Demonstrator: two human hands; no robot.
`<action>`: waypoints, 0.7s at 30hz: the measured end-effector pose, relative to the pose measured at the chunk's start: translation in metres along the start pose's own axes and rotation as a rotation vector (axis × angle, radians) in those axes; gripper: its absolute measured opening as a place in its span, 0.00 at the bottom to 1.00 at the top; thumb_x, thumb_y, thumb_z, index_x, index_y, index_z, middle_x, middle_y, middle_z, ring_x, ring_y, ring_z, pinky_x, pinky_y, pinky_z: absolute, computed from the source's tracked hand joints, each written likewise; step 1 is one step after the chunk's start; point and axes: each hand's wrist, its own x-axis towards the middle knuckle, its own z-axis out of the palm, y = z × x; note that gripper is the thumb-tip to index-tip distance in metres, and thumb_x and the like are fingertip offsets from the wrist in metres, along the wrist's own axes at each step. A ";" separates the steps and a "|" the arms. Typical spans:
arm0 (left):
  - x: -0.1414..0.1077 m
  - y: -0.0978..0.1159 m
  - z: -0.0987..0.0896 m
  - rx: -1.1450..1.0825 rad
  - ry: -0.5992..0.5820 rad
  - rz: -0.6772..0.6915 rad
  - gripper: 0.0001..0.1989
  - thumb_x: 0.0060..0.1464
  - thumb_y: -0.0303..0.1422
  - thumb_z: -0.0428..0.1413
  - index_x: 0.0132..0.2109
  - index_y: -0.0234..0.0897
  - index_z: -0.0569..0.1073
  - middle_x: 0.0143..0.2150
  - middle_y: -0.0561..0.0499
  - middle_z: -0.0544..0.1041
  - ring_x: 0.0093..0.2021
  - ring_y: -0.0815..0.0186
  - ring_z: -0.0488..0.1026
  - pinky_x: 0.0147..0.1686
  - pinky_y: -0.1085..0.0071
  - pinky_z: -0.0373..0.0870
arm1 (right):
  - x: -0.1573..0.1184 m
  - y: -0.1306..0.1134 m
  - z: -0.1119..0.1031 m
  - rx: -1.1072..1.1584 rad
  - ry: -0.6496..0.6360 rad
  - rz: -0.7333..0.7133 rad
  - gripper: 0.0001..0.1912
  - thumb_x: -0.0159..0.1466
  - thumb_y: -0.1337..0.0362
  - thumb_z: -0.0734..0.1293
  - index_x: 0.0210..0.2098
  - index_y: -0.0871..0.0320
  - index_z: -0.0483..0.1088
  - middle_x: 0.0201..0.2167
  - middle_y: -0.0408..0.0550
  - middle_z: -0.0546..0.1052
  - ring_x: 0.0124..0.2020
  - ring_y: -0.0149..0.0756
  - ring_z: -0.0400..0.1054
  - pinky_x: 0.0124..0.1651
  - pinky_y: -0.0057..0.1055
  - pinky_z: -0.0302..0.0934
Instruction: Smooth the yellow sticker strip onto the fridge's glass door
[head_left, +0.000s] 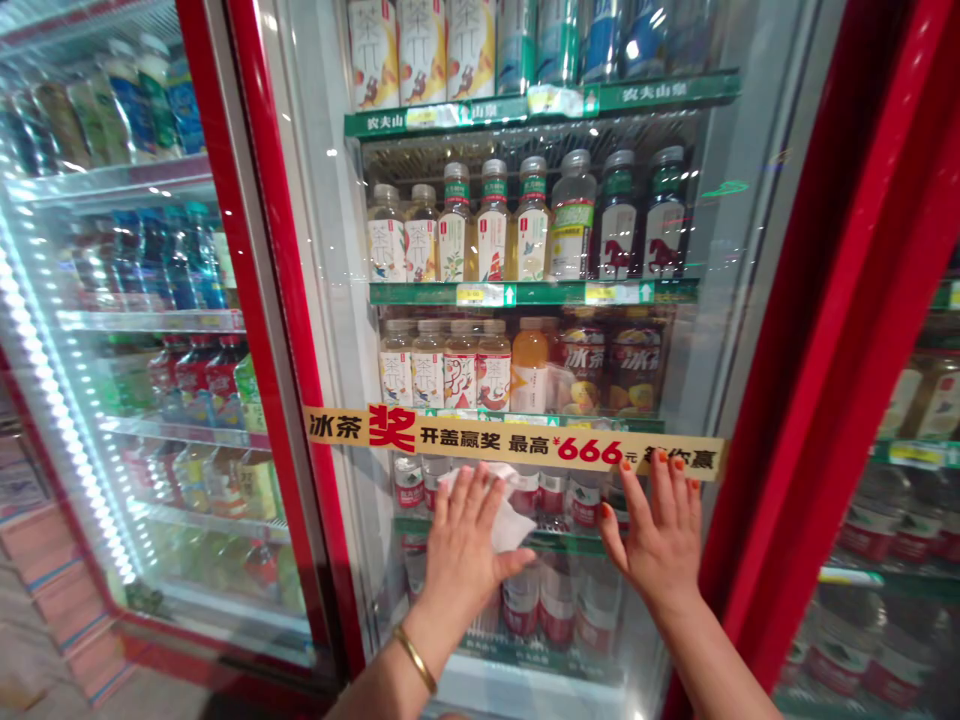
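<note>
My left hand [466, 540], with a gold bangle [415, 660] at the wrist, holds a crumpled white tissue [514, 527] against the glass door [720, 240] of a drinks fridge. Its fingers lie stretched over the tissue, which sticks out on the right and at the top. My right hand [660, 540] is open, fingers spread, near the right side of the same door. Its orange-nailed fingertips overlap the lower right part of a yellow sticker strip [480, 440]. The strip runs across the door just above my left hand.
Behind the glass, shelves [540, 292] hold rows of bottles [493, 225] and cartons [373, 55]. A red frame [817, 360] borders the door on the right. At left stands another lit fridge [165, 310], with stacked boxes [82, 610] beside its base. More bottles [847, 630] show at far right.
</note>
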 end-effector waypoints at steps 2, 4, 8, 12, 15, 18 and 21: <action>0.007 -0.037 -0.009 0.026 -0.002 -0.188 0.53 0.66 0.67 0.43 0.82 0.33 0.47 0.83 0.33 0.51 0.85 0.42 0.40 0.81 0.37 0.44 | -0.001 0.000 0.001 -0.006 -0.005 0.009 0.45 0.72 0.57 0.67 0.83 0.48 0.46 0.85 0.48 0.43 0.83 0.57 0.45 0.82 0.56 0.46; 0.028 -0.062 -0.018 0.024 0.045 -0.429 0.52 0.69 0.63 0.39 0.82 0.26 0.39 0.84 0.26 0.42 0.85 0.37 0.35 0.79 0.30 0.44 | -0.002 -0.001 0.003 -0.021 -0.012 0.009 0.45 0.72 0.57 0.66 0.83 0.49 0.46 0.85 0.48 0.43 0.84 0.58 0.43 0.83 0.59 0.41; 0.053 -0.021 -0.014 -0.023 0.097 -0.443 0.54 0.68 0.64 0.45 0.82 0.28 0.39 0.84 0.29 0.33 0.85 0.37 0.28 0.79 0.32 0.41 | -0.003 -0.001 0.004 -0.047 -0.027 -0.035 0.45 0.72 0.53 0.65 0.83 0.50 0.45 0.84 0.46 0.44 0.84 0.58 0.38 0.83 0.65 0.30; 0.003 0.029 0.005 -0.070 0.052 0.097 0.49 0.62 0.65 0.55 0.81 0.47 0.56 0.84 0.48 0.52 0.86 0.54 0.33 0.84 0.51 0.33 | -0.001 0.001 0.002 -0.052 -0.041 -0.057 0.47 0.70 0.52 0.66 0.83 0.51 0.45 0.84 0.48 0.44 0.85 0.58 0.36 0.83 0.64 0.30; -0.023 -0.012 0.000 -0.045 -0.031 0.084 0.44 0.63 0.60 0.58 0.79 0.49 0.60 0.82 0.48 0.58 0.86 0.54 0.35 0.84 0.49 0.33 | 0.000 0.000 0.000 -0.057 -0.047 -0.073 0.47 0.70 0.51 0.67 0.83 0.50 0.45 0.85 0.48 0.43 0.85 0.58 0.35 0.84 0.63 0.29; 0.008 -0.067 -0.017 -0.031 -0.059 -0.261 0.50 0.67 0.58 0.52 0.81 0.31 0.49 0.84 0.32 0.44 0.85 0.40 0.32 0.81 0.34 0.38 | 0.001 -0.001 0.001 -0.067 -0.051 -0.077 0.47 0.71 0.50 0.67 0.83 0.49 0.44 0.85 0.48 0.42 0.85 0.57 0.34 0.84 0.63 0.28; 0.048 -0.058 -0.021 -0.074 -0.009 -0.395 0.52 0.69 0.58 0.49 0.82 0.27 0.40 0.85 0.30 0.30 0.84 0.36 0.24 0.79 0.28 0.37 | -0.002 0.000 0.002 -0.080 -0.049 -0.067 0.49 0.69 0.50 0.68 0.83 0.49 0.44 0.85 0.49 0.43 0.85 0.59 0.36 0.83 0.65 0.31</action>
